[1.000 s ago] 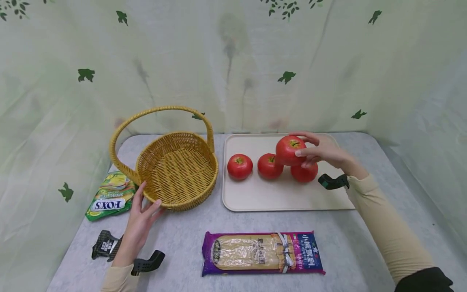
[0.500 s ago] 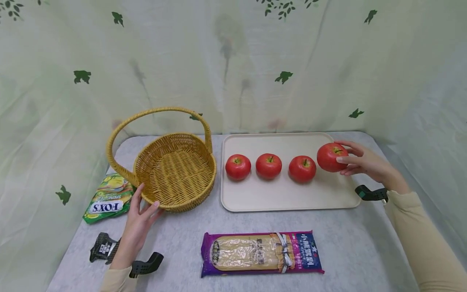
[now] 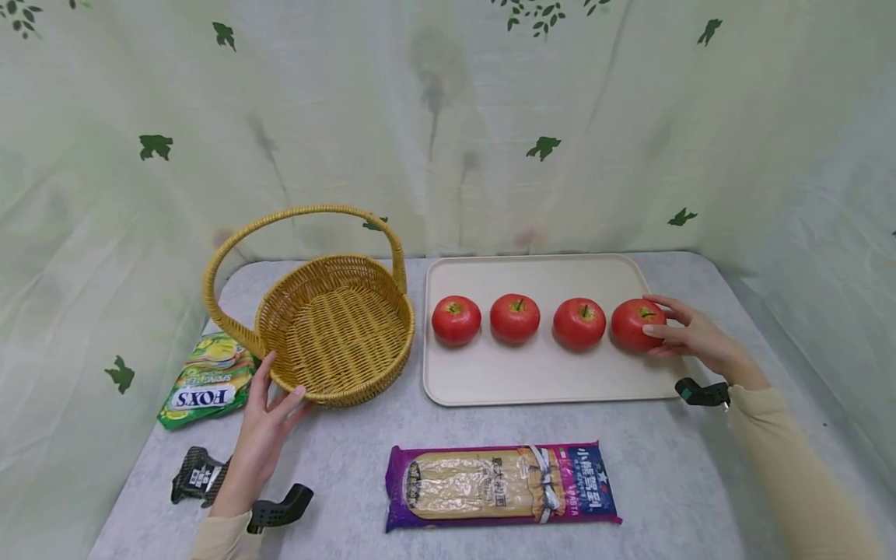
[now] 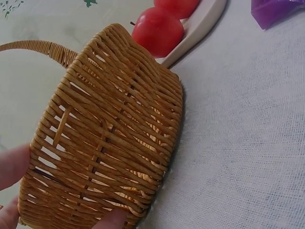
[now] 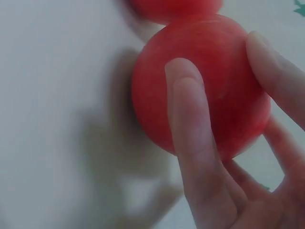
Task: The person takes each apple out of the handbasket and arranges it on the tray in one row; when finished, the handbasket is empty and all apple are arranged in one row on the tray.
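Note:
A round wicker basket (image 3: pixel 343 327) with an arched handle stands at the left of the table. My left hand (image 3: pixel 262 432) holds it by its near left edge. In the left wrist view, fingertips (image 4: pixel 14 167) meet the rim and another finger touches the woven outer wall (image 4: pixel 105 124). My right hand (image 3: pixel 700 338) grips the rightmost red apple (image 3: pixel 633 323) from its right side, at the right end of a pale tray (image 3: pixel 546 381). The right wrist view shows fingers spread around this apple (image 5: pixel 214 86), with its shadow on the tray beside it. Its underside contact is hidden.
Three more apples (image 3: pixel 515 317) sit in a row on the tray. A purple noodle packet (image 3: pixel 500 486) lies in front. Left of the basket are a green FOX'S bag (image 3: pixel 213 381) and a small black packet (image 3: pixel 199 474). A leaf-patterned curtain (image 3: pixel 448 132) hangs behind.
My right hand has carried the apple rightward from above the other apples and lowered it to the right end of the row. My left hand and the basket have stayed put.

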`<move>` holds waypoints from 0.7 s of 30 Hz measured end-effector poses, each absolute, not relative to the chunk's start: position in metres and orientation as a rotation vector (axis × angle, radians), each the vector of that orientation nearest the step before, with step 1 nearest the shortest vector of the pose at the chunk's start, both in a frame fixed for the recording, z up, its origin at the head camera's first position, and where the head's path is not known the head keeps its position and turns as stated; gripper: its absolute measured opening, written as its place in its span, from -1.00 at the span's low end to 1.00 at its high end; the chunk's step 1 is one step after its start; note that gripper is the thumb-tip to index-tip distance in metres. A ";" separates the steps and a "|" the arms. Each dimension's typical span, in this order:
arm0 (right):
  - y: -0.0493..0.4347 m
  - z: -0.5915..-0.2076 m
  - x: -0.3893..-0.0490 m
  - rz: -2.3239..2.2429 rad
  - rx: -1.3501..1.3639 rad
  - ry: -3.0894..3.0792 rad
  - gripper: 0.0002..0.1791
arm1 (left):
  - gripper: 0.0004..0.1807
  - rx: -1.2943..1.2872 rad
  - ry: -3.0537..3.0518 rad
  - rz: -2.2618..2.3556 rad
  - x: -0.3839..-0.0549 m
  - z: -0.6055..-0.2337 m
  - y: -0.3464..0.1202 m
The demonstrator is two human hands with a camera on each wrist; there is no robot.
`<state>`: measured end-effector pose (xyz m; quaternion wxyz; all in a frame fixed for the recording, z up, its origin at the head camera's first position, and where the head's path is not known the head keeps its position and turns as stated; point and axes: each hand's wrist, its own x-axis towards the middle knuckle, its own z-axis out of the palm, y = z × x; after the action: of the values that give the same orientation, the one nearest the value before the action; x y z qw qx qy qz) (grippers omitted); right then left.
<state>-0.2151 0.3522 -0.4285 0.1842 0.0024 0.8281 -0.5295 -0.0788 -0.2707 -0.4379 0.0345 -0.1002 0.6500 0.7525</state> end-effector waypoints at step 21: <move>0.340 -0.405 -0.210 -1.442 -0.117 2.501 -0.13 | -0.15 -0.266 2.442 1.749 -0.066 -0.382 -0.268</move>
<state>-0.2098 0.3401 -0.4055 0.1258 -0.0400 0.8587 -0.4951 -0.0661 -0.2679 -0.3817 0.0629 -0.0880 0.8082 0.5789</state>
